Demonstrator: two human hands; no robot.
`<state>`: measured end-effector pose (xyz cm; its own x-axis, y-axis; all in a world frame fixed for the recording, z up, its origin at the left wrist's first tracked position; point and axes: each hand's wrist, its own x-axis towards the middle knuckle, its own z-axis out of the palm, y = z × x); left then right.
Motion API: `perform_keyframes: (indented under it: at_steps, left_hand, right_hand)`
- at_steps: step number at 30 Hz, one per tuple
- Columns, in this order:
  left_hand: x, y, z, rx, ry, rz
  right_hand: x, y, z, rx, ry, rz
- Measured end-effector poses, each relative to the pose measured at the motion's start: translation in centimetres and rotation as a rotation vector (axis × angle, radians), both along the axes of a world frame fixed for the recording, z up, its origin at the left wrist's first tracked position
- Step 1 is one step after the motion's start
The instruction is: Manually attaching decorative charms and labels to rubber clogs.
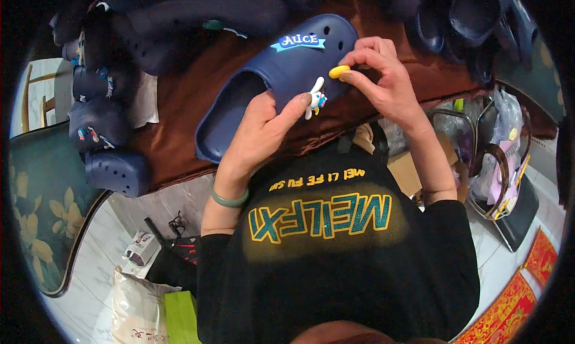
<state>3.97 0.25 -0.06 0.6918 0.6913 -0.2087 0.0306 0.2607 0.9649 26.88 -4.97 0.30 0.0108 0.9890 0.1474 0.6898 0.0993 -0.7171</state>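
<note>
A navy blue foam clog (239, 110) lies tilted in front of me, its toe up and to the right. My left hand (260, 128) grips it by the upper, fingers tucked into the foot opening and thumb on top. Beside that thumb tip is a small white long-eared character charm (316, 101) with coloured bits; whether it is fixed in the clog I cannot tell. A blue and white banner-shaped charm (299, 41) sits on the toe. My right hand (383, 80), close to the clog's side, pinches a yellow oval charm (339, 73) between thumb and forefinger.
Several navy clogs (99, 125) with charms line the left of the brown cloth-covered table (173, 155); more clogs (473, 17) are piled at the far right. Below right stands a bag (500, 164) with clear plastic inside. A white sack (141, 302) lies at lower left.
</note>
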Motion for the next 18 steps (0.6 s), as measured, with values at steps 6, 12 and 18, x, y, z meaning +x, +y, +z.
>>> perform_keyframes:
  at_steps: [6,12,18]
  left_hand:
    - [0.0,0.0,-0.4,0.047,0.02,-0.02]
    - [-0.7,-0.2,-2.1,0.126,0.195,0.01]
    - [-0.2,0.1,-1.4,0.21,0.325,0.027]
  right_hand:
    - [0.5,0.9,-2.2,0.007,0.253,-0.077]
    - [-0.6,1.7,-1.2,-0.214,0.523,-0.061]
    - [-1.5,1.4,-2.9,-0.116,0.582,-0.175]
